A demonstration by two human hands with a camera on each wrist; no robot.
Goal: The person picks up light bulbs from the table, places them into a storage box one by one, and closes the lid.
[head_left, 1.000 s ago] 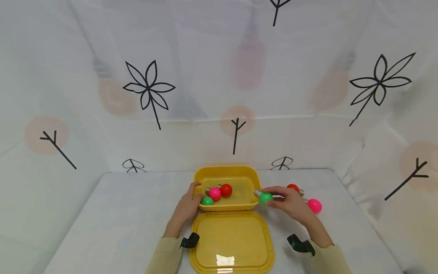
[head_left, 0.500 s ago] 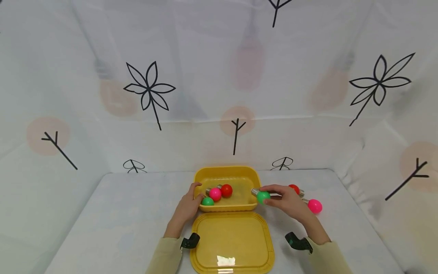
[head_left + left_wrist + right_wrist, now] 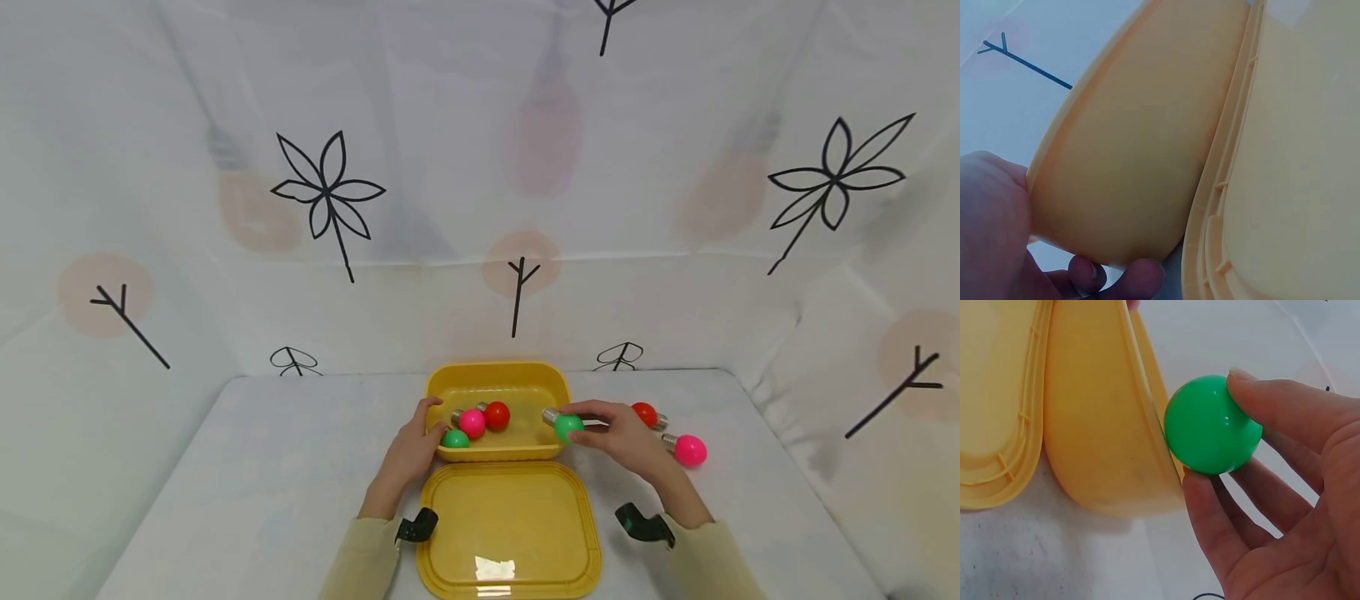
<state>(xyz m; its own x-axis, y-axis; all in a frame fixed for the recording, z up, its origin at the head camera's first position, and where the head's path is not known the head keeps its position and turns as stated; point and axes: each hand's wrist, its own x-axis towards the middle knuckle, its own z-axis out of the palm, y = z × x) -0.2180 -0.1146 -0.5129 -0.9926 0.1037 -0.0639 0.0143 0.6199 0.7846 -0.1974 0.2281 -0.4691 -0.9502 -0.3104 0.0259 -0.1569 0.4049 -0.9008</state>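
My right hand (image 3: 628, 440) pinches a green light bulb (image 3: 567, 429) between thumb and fingers, over the right rim of a yellow plastic box (image 3: 498, 455). The bulb's metal base points up and left, over the box. In the right wrist view the bulb's round green globe (image 3: 1210, 425) shows close to the box's wall (image 3: 1100, 419). My left hand (image 3: 408, 457) grips the box at its left end, with fingertips also seen low on its outside in the left wrist view. Inside lie a second green bulb (image 3: 455, 439), a pink bulb (image 3: 472, 424) and a red bulb (image 3: 497, 416).
A yellow lid (image 3: 510, 517) lies flat right in front of the box. To the right of my right hand, a red bulb (image 3: 642, 414) and a pink bulb (image 3: 690, 451) lie on the white table (image 3: 277, 475). Behind the table hangs a patterned cloth (image 3: 450, 317).
My right hand has moved left with the green bulb, from beside the box's right rim to over it. The left hand and the box have stayed put.
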